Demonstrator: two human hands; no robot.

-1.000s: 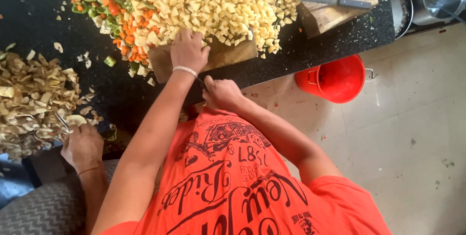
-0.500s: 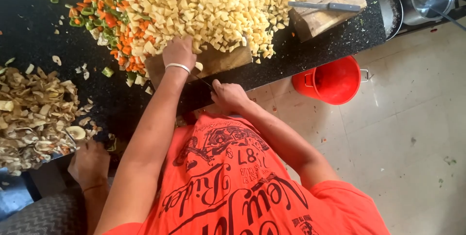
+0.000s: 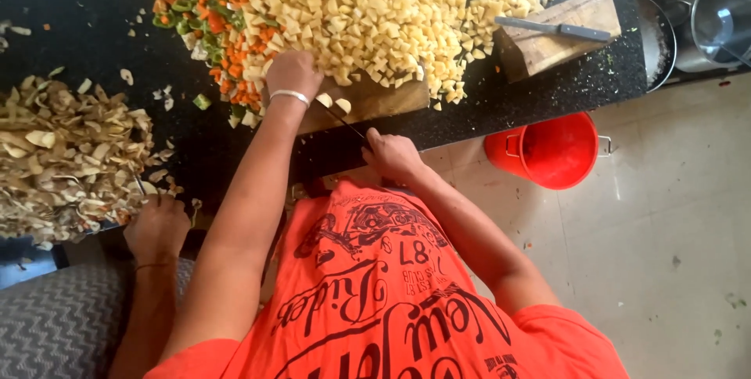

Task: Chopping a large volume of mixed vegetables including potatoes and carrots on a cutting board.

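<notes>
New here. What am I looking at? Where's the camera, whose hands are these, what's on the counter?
There is no machine here. A person wears one camera on the head, looking down, so the orange shirt at the bottom is the wearer's own chest.

The wearer's left hand, with a bracelet, rests against a big pile of diced potato at the edge of a wooden board. The right hand grips a knife whose blade points toward the board.

On the black counter there are also chopped carrot and green pieces, a heap of peels, and a second knife lying on a wooden block. The hand by the peels belongs to another person. A red bucket stands on the floor.
</notes>
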